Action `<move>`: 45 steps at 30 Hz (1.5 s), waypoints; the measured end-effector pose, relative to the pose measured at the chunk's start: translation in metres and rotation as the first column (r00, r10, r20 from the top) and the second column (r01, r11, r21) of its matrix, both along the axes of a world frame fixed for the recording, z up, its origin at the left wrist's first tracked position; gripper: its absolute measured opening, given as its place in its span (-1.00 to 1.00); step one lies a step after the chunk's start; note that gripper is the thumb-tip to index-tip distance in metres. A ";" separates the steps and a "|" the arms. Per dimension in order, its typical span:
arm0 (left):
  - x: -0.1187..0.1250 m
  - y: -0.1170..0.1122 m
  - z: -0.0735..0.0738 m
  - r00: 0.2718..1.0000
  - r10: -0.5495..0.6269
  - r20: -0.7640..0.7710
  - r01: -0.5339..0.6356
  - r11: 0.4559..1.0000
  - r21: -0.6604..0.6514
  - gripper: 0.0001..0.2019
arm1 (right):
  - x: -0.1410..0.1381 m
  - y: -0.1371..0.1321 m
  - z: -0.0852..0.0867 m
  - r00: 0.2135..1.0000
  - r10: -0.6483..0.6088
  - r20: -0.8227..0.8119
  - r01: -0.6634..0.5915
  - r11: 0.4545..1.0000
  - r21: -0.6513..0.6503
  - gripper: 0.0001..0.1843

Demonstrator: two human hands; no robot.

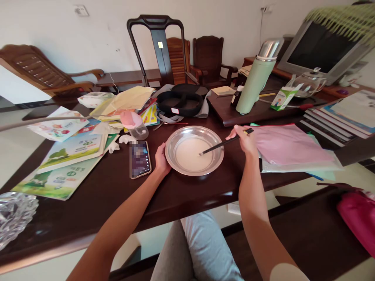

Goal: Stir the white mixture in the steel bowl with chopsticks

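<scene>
A shallow round metal basin [216,166] sits on the dark table in front of me. Inside lies a smooth, pale white substance [187,154]; whether it is liquid or powder I cannot make out. My left hand [162,160] grips the basin's left rim, thumb on top and the other fingers hidden below. My right hand [245,138], at the right of the basin, is closed around black chopsticks [216,146]. They slant down to the left over the rim, their tips at the white substance. A phone [140,159] with a lit screen lies beside my left hand.
Books [64,171], papers and a pink-lidded cup [134,124] crowd the left. A black case [180,103] is behind the basin. At right stand a green thermos [254,84], a small carton [283,97] and a pink folder [293,144]. A glass dish [16,214] is at far left.
</scene>
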State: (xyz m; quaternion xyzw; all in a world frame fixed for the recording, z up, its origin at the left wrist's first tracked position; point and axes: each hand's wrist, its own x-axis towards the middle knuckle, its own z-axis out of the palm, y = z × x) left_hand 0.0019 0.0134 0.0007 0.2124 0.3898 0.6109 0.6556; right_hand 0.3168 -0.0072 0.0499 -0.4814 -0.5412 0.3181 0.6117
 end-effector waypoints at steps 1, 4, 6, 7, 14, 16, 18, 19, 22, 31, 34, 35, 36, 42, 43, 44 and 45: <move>0.000 0.000 0.000 1.000 0.002 -0.001 -0.002 1.000 0.000 -0.75 | -0.002 0.000 0.000 0.998 0.058 0.012 -0.058 0.998 -0.013 -0.35; -0.001 0.000 -0.001 1.000 0.005 -0.007 -0.005 1.000 -0.003 -0.75 | -0.013 0.000 0.003 0.965 0.249 0.085 -0.242 0.967 -0.081 -0.40; -0.001 0.000 -0.001 1.000 0.000 -0.008 0.000 1.000 0.001 -0.75 | -0.017 0.001 0.005 0.965 0.239 0.106 -0.231 0.969 -0.086 -0.40; -0.001 0.000 0.000 1.000 -0.003 -0.007 0.003 1.000 0.005 -0.74 | -0.016 0.001 0.004 0.976 0.191 0.101 -0.184 0.980 -0.071 -0.40; -0.001 0.001 -0.001 1.000 -0.002 0.011 0.002 1.000 -0.004 -0.73 | -0.003 0.001 -0.001 0.996 0.080 0.031 -0.079 0.996 -0.026 -0.34; -0.001 0.001 -0.001 1.000 0.002 0.019 -0.002 1.000 -0.005 -0.72 | -0.011 0.002 0.001 0.969 0.230 0.086 -0.223 0.972 -0.079 -0.37; -0.001 0.002 -0.002 1.000 0.001 0.022 -0.001 1.000 -0.001 -0.72 | -0.018 0.004 0.004 0.953 0.284 0.104 -0.273 0.956 -0.112 -0.38; -0.001 0.002 -0.002 1.000 0.001 0.022 -0.001 1.000 0.000 -0.72 | -0.019 0.004 0.005 0.959 0.263 0.105 -0.252 0.962 -0.109 -0.39; 0.000 0.002 -0.002 1.000 0.009 0.017 -0.009 1.000 -0.007 -0.74 | -0.011 0.001 0.004 0.995 0.078 0.065 -0.075 0.996 -0.047 -0.41; -0.003 0.003 -0.003 0.999 0.034 0.009 -0.033 0.999 -0.034 -0.72 | -0.020 0.004 0.004 0.962 0.259 0.084 -0.250 0.962 -0.106 -0.36; -0.002 0.003 -0.003 0.999 0.041 0.008 -0.041 0.999 -0.028 -0.74 | -0.011 0.003 0.002 0.996 0.074 0.059 -0.070 0.996 -0.057 -0.38; -0.002 0.003 -0.002 0.999 0.041 0.006 -0.041 0.999 -0.028 -0.74 | -0.006 0.002 0.001 1.000 0.006 0.028 -0.005 0.999 -0.035 -0.37; -0.002 0.002 -0.001 0.999 0.038 0.002 -0.038 0.999 -0.031 -0.74 | -0.003 0.001 0.000 1.000 -0.017 0.001 0.017 1.000 -0.021 -0.36; -0.002 0.001 0.001 1.000 0.006 0.004 -0.006 1.000 -0.019 -0.73 | -0.013 0.002 0.002 0.962 0.261 0.085 -0.252 0.963 -0.098 -0.42; -0.002 0.001 0.001 1.000 0.004 0.008 -0.004 1.000 -0.013 -0.73 | -0.016 0.003 0.002 0.960 0.262 0.099 -0.253 0.962 -0.100 -0.43; -0.002 0.001 0.001 1.000 0.002 0.012 -0.002 1.000 -0.009 -0.73 | -0.016 0.003 0.003 0.967 0.231 0.104 -0.222 0.971 -0.088 -0.43; -0.002 0.001 0.001 1.000 0.000 0.014 0.000 1.000 -0.008 -0.73 | -0.015 0.003 0.003 0.980 0.172 0.099 -0.166 0.984 -0.068 -0.44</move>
